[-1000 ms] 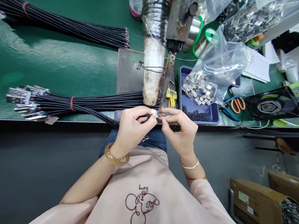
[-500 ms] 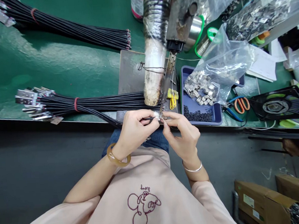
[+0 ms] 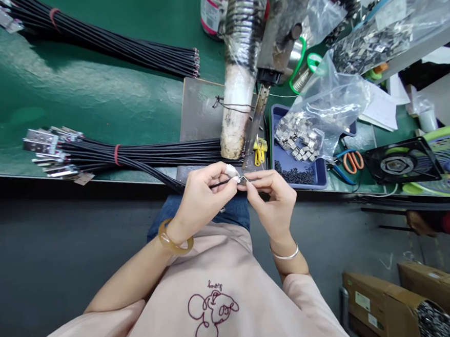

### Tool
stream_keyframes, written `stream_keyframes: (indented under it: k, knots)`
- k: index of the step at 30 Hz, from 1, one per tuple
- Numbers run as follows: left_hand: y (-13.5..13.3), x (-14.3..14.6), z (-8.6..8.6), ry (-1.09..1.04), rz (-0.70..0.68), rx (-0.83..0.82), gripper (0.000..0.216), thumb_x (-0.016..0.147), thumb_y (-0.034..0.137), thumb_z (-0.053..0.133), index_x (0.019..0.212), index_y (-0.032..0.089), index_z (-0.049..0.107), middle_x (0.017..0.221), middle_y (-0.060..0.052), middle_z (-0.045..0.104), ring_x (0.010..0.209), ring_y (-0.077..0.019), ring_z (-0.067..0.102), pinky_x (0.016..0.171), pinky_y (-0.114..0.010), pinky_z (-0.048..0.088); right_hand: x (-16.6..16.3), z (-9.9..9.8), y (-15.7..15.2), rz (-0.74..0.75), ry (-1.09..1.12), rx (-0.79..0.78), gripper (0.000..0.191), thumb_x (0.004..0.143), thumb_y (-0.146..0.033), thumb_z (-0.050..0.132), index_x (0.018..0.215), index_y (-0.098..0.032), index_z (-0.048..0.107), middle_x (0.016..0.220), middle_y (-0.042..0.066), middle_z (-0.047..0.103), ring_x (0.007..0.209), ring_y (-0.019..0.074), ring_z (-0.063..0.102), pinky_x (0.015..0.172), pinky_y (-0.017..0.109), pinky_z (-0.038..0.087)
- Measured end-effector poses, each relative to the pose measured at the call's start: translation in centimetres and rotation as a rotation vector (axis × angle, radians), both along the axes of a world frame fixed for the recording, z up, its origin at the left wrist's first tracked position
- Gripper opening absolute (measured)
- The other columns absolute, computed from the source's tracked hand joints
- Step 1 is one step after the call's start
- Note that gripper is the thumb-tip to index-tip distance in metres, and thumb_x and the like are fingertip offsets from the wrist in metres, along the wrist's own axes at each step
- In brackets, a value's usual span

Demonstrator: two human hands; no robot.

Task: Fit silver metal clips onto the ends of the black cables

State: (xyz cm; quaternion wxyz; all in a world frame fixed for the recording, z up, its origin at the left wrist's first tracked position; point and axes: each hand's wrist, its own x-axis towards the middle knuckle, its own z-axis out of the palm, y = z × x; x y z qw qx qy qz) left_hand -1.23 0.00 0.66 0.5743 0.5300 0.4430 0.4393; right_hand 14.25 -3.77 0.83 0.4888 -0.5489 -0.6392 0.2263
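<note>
My left hand (image 3: pixel 209 190) is closed in a pinch on a black cable (image 3: pixel 219 184), with a white wrap on one fingertip. The cable's tip points right, toward my other hand; the tip itself is too small to make out. My right hand (image 3: pixel 275 196) is closed too, thumb and index finger pinching a thin silvery solder wire (image 3: pixel 245 178). Both hands' fingertips nearly meet at the bench edge. Just above them is the lower end of a soldering iron (image 3: pixel 255 117), pointing down. A banded bundle of black cables (image 3: pixel 158 153) with metal connectors lies to the left.
A second cable bundle (image 3: pixel 116 45) lies farther back. Beside the iron hangs a foil-wrapped duct (image 3: pixel 238 85). On the right are a blue tray (image 3: pixel 318 181) with metal shells and black bits, solder spools (image 3: pixel 306 73), orange-handled pliers (image 3: pixel 351 160) and a black fan (image 3: pixel 401 160).
The view has shifted slightly, so the bench items on the right appear farther left. My fingertips sit a little lower from the iron's tip, and both pinches are kept.
</note>
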Motion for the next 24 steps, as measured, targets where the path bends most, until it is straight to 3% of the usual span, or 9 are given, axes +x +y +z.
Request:
stream_keyframes:
  k: [5, 15, 24]
  knots:
    - [0.0, 0.4, -0.7, 0.132, 0.065, 0.075, 0.007, 0.081, 0.020, 0.061, 0.078, 0.015, 0.065, 0.060, 0.002, 0.060, 0.053, -0.0086, 0.055, 0.048, -0.017, 0.038, 0.1, -0.6, 0.3, -0.010, -0.149, 0.119, 0.014, 0.089, -0.009, 0.067, 0.087, -0.023, 0.068, 0.095, 0.002, 0.076, 0.088, 0.0149, 0.073, 0.070, 0.029, 0.063]
    - [0.0, 1.0, -0.5, 0.169, 0.138, 0.156, 0.008, 0.083, 0.020, 0.060, 0.078, 0.016, 0.065, 0.065, 0.002, 0.061, 0.058, -0.0091, 0.056, 0.052, -0.017, 0.045, -0.1, -1.0, 0.9, -0.044, -0.257, 0.270, 0.016, 0.087, -0.009, 0.069, 0.087, -0.024, 0.066, 0.096, 0.003, 0.076, 0.088, 0.0151, 0.073, 0.079, 0.032, 0.062]
    - [-0.2, 0.6, -0.9, 0.234, 0.082, 0.137, 0.009, 0.083, 0.018, 0.059, 0.075, 0.016, 0.062, 0.060, 0.003, 0.057, 0.054, -0.0077, 0.048, 0.050, -0.018, 0.037, 0.1, -1.6, 0.4, 0.018, -0.296, 0.298, 0.018, 0.087, -0.007, 0.066, 0.092, -0.024, 0.062, 0.098, 0.005, 0.077, 0.093, 0.0164, 0.075, 0.081, 0.031, 0.064]
